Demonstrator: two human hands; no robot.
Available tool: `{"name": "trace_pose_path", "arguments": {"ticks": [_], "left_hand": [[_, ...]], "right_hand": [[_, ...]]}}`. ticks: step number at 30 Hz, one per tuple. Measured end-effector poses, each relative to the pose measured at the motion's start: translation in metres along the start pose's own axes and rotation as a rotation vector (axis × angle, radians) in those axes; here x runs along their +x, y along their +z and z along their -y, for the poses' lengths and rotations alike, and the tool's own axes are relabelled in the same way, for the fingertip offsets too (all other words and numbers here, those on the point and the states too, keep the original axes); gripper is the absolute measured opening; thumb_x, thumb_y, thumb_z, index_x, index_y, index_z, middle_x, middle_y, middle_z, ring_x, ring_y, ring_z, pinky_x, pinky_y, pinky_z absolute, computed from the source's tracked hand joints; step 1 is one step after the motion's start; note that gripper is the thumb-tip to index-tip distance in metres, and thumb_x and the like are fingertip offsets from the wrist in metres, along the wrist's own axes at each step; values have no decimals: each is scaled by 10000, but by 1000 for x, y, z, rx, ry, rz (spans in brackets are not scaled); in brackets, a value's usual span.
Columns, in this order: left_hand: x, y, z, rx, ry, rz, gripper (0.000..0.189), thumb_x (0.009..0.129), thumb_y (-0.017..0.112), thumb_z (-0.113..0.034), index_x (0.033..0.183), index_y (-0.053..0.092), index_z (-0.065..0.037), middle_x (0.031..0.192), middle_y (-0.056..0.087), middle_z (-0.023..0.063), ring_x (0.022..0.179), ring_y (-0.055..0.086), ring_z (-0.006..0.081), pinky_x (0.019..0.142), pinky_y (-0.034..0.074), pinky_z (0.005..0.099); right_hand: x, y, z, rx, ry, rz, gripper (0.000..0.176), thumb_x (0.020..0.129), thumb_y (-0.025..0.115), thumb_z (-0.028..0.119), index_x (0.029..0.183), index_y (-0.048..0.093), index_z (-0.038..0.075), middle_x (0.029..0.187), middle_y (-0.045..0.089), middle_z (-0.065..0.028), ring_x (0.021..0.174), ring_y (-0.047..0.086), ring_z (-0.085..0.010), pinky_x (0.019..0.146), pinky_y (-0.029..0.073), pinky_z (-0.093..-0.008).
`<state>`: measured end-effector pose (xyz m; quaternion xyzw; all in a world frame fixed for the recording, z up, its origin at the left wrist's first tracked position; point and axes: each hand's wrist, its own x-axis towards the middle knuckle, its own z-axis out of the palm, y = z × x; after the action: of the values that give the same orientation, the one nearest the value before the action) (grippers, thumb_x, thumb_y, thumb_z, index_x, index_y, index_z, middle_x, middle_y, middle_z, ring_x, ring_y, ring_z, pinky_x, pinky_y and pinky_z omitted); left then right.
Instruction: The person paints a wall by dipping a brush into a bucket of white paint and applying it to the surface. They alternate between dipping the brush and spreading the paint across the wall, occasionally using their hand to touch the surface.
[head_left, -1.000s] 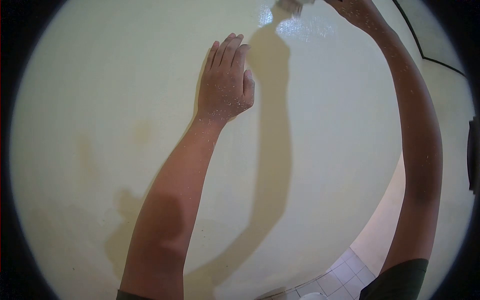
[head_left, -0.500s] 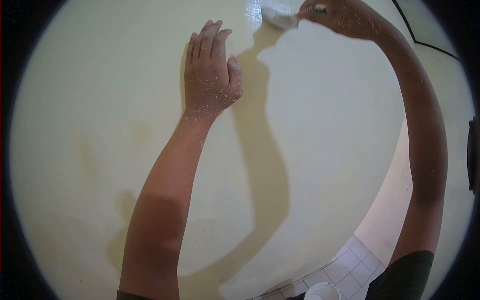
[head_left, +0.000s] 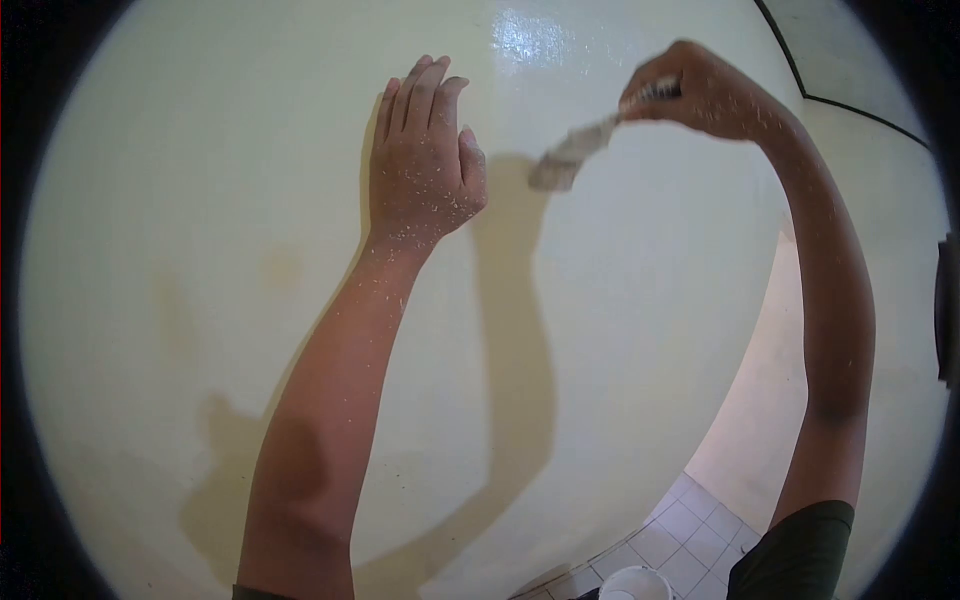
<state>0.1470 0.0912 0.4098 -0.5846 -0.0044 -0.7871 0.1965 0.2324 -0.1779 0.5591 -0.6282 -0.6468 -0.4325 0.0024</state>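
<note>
A pale yellow wall fills most of the view. My left hand lies flat against it, fingers stretched upward, with white specks of paint over its back and wrist. At the upper right, my right hand is closed around the handle of a paintbrush. The brush points down and left, its bristles over the wall to the right of my left hand. A shiny wet patch shows on the wall above the brush. Shadows of my arm and head fall across the wall.
A white bucket stands on the tiled floor at the bottom. Beyond the wall's right edge is a pinkish surface. A black line runs along the upper right, and a dark object sits at the far right.
My right hand has come down with the paintbrush, from the shiny patch at the top to lower on the wall. My left hand keeps its place on the wall.
</note>
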Motion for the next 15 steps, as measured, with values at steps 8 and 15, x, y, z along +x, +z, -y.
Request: {"name": "trace_pose_path", "arguments": {"ticks": [8,15], "left_hand": [[6,3,-3,-75,4,-23,443,891,470,-94,1325,536,-35,1459,512,160,1440,435,341,1252,298,525],[2,5,1,-115,23,-40,449,854,510,-93,1296,548,-22,1419,532,153,1416,468,324,1234,321,521]], "right_hand": [[61,-35,-28,-180,188,-637,232,992,703,206,1044,783,-5,922,785,-161,714,703,-220,659,586,-378],[55,-12,-43,-126,141,-506,225,1009,672,173,1079,780,-11,974,783,-196,777,724,-245,709,588,-405]]}}
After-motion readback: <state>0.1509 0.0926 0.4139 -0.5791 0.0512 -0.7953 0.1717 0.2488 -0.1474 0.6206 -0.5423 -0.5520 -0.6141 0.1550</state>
